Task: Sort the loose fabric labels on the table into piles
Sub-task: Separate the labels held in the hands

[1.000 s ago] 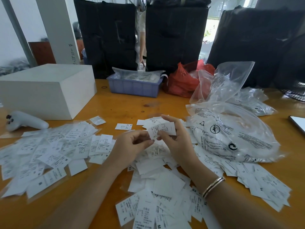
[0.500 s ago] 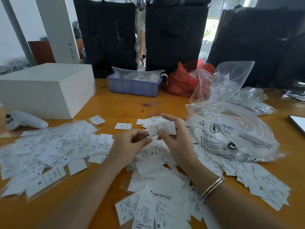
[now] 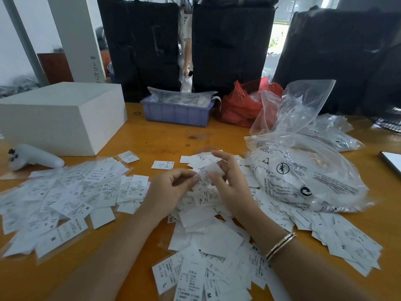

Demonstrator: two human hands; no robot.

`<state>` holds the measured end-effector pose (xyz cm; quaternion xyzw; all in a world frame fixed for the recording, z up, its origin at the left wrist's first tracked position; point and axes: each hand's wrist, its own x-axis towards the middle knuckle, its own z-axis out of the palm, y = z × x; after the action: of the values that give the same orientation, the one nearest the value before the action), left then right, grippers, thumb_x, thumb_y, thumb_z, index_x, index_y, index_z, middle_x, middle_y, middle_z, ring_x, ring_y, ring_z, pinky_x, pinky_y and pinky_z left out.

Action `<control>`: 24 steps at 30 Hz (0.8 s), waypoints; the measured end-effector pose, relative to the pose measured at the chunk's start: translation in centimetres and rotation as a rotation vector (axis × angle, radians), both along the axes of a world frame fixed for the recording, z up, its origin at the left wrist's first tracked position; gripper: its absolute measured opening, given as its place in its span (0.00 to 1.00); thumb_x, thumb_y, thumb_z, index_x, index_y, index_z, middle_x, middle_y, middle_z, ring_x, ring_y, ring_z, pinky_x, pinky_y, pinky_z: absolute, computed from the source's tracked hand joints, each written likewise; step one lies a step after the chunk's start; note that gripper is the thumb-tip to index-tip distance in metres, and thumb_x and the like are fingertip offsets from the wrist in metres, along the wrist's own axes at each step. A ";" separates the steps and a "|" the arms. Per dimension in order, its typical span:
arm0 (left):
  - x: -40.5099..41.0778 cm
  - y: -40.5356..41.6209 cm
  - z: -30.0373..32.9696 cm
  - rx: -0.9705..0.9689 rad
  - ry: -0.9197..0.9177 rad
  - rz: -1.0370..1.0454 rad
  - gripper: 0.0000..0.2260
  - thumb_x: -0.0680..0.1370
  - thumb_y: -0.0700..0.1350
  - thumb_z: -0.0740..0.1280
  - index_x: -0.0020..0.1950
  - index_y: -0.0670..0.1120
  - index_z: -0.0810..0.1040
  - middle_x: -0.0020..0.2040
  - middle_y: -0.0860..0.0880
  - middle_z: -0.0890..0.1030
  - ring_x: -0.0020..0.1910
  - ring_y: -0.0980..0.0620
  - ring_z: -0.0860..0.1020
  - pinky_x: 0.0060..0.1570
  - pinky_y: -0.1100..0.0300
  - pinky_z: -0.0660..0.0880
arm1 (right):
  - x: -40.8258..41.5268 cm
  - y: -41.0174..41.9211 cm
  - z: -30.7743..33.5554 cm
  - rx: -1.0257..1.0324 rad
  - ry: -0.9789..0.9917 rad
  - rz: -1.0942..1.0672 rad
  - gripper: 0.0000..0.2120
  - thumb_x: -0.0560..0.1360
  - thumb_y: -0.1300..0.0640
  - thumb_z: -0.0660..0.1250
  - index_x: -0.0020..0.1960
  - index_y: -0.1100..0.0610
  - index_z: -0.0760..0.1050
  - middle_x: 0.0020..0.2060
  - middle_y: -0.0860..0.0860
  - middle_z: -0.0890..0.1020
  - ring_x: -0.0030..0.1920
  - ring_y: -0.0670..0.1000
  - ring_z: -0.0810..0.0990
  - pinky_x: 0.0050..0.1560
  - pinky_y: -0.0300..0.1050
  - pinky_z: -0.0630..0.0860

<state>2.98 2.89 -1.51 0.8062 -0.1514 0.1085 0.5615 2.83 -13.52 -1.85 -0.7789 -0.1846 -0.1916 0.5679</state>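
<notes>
Both the left hand (image 3: 171,187) and right hand (image 3: 230,181) pinch one limp, featherlight label (image 3: 205,178), best held by its edges, at twelve o'clock of the central heap (image 3: 208,240).

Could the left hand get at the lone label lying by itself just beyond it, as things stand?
Probably yes. The lone label lies flat on bare table just beyond the left hand, nothing between them. But that hand pinches a label together with the right hand.

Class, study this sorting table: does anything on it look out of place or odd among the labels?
Yes. A white handheld controller lies at the table's left edge beside the white box; it has nothing to do with labels. A small black ring also lies loose on the bare wood left of the blue bin. Both hands hold one label.
</notes>
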 end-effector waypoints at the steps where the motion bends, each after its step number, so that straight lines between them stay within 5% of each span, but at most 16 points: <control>1: 0.0 0.0 0.1 -0.027 0.014 0.007 0.06 0.74 0.47 0.70 0.43 0.59 0.79 0.38 0.64 0.82 0.39 0.67 0.79 0.32 0.75 0.72 | 0.1 -0.1 0.1 0.047 0.012 -0.038 0.14 0.77 0.63 0.63 0.55 0.44 0.69 0.36 0.44 0.77 0.35 0.49 0.75 0.37 0.46 0.74; 4: 0.0 0.0 0.1 -0.076 0.021 0.006 0.06 0.74 0.46 0.71 0.43 0.58 0.79 0.39 0.67 0.81 0.39 0.68 0.79 0.32 0.75 0.72 | 0.3 -0.3 0.3 0.050 0.041 -0.110 0.11 0.78 0.62 0.62 0.46 0.45 0.72 0.34 0.44 0.78 0.34 0.47 0.75 0.38 0.49 0.75; 9: -0.1 -0.1 0.1 -0.085 0.044 -0.008 0.04 0.73 0.48 0.71 0.46 0.57 0.79 0.40 0.65 0.82 0.39 0.66 0.80 0.32 0.74 0.73 | -0.2 0.7 0.0 -0.190 -0.013 -0.077 0.07 0.77 0.59 0.65 0.48 0.48 0.79 0.37 0.39 0.81 0.38 0.37 0.78 0.38 0.30 0.71; 14: 0.1 0.3 0.1 -0.132 0.053 0.096 0.06 0.74 0.47 0.70 0.49 0.58 0.78 0.38 0.59 0.83 0.38 0.62 0.80 0.31 0.73 0.73 | -0.5 0.9 -0.1 -0.469 -0.085 -0.053 0.14 0.77 0.60 0.61 0.60 0.53 0.79 0.46 0.49 0.83 0.47 0.50 0.77 0.54 0.53 0.71; 20: 0.4 0.7 0.1 -0.109 0.035 0.216 0.04 0.75 0.50 0.69 0.47 0.60 0.78 0.39 0.57 0.82 0.39 0.60 0.80 0.31 0.68 0.74 | -0.6 0.7 -0.2 -0.524 -0.060 -0.010 0.20 0.77 0.63 0.60 0.67 0.51 0.72 0.52 0.47 0.80 0.51 0.47 0.75 0.58 0.47 0.65; 24: 1.3 2.3 -0.1 -0.007 -0.041 0.500 0.04 0.77 0.48 0.67 0.50 0.56 0.78 0.46 0.59 0.78 0.42 0.60 0.75 0.32 0.67 0.71 | -0.3 0.2 0.1 -0.376 -0.062 -0.124 0.20 0.77 0.63 0.61 0.66 0.50 0.73 0.51 0.44 0.79 0.47 0.43 0.75 0.58 0.51 0.71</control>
<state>4.26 5.21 -1.59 0.8143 0.0417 0.2608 0.5170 2.49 -13.34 -1.71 -0.8749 -0.1864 -0.2124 0.3934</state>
